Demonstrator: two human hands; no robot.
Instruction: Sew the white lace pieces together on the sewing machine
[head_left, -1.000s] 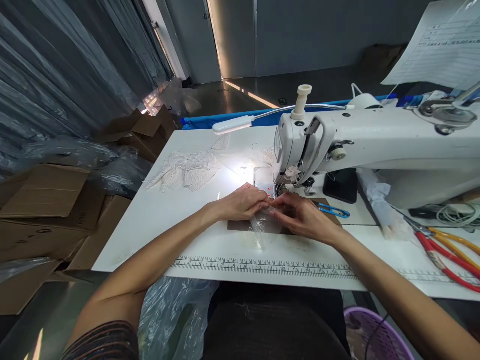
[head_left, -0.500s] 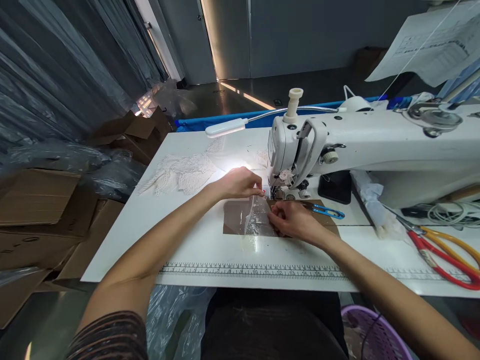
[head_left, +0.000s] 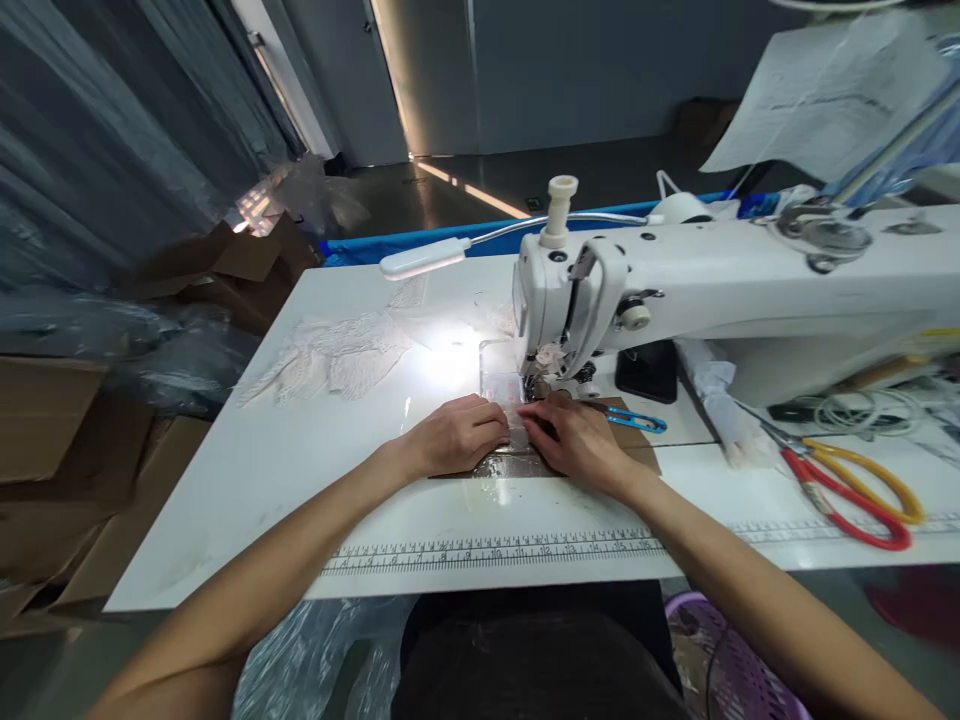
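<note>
My left hand (head_left: 459, 436) and right hand (head_left: 581, 442) are both on the clear film (head_left: 517, 432), fingers curled, one either side, probably to keep it flat and lined up with the needle. Whether I'm pinching it or only pressing, I cannot tell. It lies over the brown sheet (head_left: 637, 448), between the sewing machine's (head_left: 735, 280) needle and the bench's (head_left: 247, 500) near edge. The lamp (head_left: 424, 260) hangs over the bench, its brightest patch left of the needle, presumably for seeing fine work. Blue snips (head_left: 636, 418) lie just beyond my right hand, handy for thread. Along the near edge, the ruler strip (head_left: 517, 550) shows numerals such as 10 and 12. The hanging paper (head_left: 817, 100) carries print too blurred to read; I can make out no brand.
</note>
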